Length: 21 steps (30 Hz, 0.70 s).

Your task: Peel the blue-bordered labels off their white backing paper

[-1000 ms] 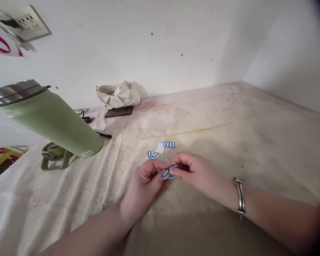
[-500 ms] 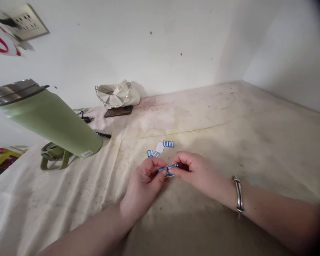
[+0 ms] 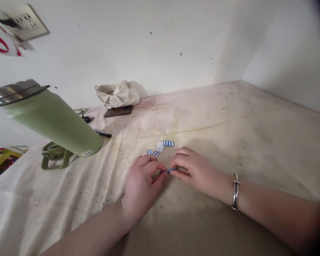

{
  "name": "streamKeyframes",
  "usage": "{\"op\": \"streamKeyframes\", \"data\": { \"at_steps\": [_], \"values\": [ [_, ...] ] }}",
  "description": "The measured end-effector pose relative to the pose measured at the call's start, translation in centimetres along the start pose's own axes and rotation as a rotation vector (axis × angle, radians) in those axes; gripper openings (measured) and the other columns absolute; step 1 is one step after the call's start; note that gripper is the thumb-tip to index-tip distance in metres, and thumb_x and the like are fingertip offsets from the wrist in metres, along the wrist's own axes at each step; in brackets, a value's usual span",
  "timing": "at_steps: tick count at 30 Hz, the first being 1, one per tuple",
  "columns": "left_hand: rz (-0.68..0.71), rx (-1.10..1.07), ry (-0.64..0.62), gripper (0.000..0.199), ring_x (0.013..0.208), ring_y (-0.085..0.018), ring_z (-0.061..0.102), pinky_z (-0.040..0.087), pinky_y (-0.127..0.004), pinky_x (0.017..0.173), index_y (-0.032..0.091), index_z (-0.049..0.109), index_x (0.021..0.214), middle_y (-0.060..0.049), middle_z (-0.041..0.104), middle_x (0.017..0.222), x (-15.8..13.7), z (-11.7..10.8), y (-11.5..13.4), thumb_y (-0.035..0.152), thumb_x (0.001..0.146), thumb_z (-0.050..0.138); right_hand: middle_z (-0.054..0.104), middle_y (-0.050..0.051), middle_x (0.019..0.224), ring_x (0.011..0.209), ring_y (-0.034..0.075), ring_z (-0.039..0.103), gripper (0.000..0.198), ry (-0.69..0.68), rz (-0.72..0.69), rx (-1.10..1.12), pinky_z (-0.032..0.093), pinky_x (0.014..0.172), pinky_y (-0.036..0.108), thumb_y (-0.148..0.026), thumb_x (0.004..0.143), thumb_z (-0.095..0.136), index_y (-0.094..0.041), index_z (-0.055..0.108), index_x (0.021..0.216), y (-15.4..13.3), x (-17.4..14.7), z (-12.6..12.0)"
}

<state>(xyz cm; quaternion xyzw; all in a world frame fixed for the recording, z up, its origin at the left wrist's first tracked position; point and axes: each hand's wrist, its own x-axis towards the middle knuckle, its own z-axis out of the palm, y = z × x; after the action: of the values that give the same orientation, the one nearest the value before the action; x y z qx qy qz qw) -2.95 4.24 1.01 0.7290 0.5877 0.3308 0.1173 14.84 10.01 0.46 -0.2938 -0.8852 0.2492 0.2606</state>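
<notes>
Between both hands is a small, thin blue-edged piece point(image 3: 168, 170), seen nearly edge-on; its kind is unclear. My left hand point(image 3: 144, 179) pinches its left end between thumb and fingers. The right end is pinched by my right hand point(image 3: 193, 170), which has a silver bracelet on the wrist. Just beyond the hands lie several small white strips with blue borders point(image 3: 168, 143), in a row at the right of a plain white card point(image 3: 160, 146). More such strips point(image 3: 152, 153) lie at the card's left, partly behind my left hand.
A tall green tumbler point(image 3: 56, 121) stands at the left, with a green handled lid point(image 3: 54, 156) beside it. Farther back are a pen point(image 3: 104, 134), a phone point(image 3: 118, 111) and a white handbag point(image 3: 120, 94) against the wall. A wrinkled cream cloth point(image 3: 229, 142) covers the table.
The held piece has tipped from showing its blue-and-white face to nearly edge-on. My left hand has rolled over so its back shows more; both hands keep their pinch. The strips stay put.
</notes>
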Motion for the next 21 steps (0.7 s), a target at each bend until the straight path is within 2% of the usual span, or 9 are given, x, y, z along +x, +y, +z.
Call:
{"op": "streamKeyframes", "data": {
  "at_steps": [4, 12, 17, 21],
  "values": [
    [0.007, 0.087, -0.095, 0.008, 0.071, -0.021, 0.053, 0.040, -0.032, 0.063, 0.023, 0.066, 0.069, -0.002, 0.059, 0.070, 0.30, 0.07, -0.06, 0.017, 0.071, 0.062, 0.059, 0.005, 0.084, 0.086, 0.019, 0.050, 0.002, -0.083, -0.003, -0.113, 0.042, 0.072, 0.030, -0.017, 0.078, 0.063, -0.019, 0.064, 0.079, 0.21, 0.16, 0.07],
    [0.016, -0.023, -0.065, 0.012, 0.063, -0.018, 0.049, 0.033, -0.029, 0.057, 0.023, 0.064, 0.063, -0.001, 0.057, 0.062, 0.44, 0.12, -0.03, 0.012, 0.067, 0.063, 0.059, 0.005, 0.084, 0.085, 0.019, 0.050, 0.004, -0.086, 0.024, -0.101, 0.041, 0.069, 0.029, -0.014, 0.076, 0.063, -0.018, 0.063, 0.078, 0.12, 0.39, 0.07],
    [-0.024, -0.013, -0.066, 0.011, 0.068, -0.019, 0.051, 0.036, -0.028, 0.059, 0.022, 0.063, 0.067, -0.001, 0.058, 0.066, 0.43, 0.03, -0.05, 0.011, 0.069, 0.061, 0.059, 0.002, 0.077, 0.079, 0.016, 0.050, 0.005, -0.035, 0.042, 0.004, 0.040, 0.069, 0.028, -0.015, 0.079, 0.060, -0.018, 0.060, 0.075, 0.42, 0.39, 0.22],
    [-0.094, -0.097, -0.031, 0.006, 0.067, -0.017, 0.052, 0.038, -0.026, 0.057, 0.020, 0.062, 0.070, -0.002, 0.058, 0.067, 0.22, 0.10, -0.18, 0.015, 0.072, 0.061, 0.058, 0.000, 0.074, 0.074, 0.014, 0.051, 0.005, 0.019, 0.129, 0.132, 0.039, 0.065, 0.026, -0.019, 0.080, 0.059, -0.019, 0.058, 0.074, 0.40, 0.32, 0.26]
  ]
}}
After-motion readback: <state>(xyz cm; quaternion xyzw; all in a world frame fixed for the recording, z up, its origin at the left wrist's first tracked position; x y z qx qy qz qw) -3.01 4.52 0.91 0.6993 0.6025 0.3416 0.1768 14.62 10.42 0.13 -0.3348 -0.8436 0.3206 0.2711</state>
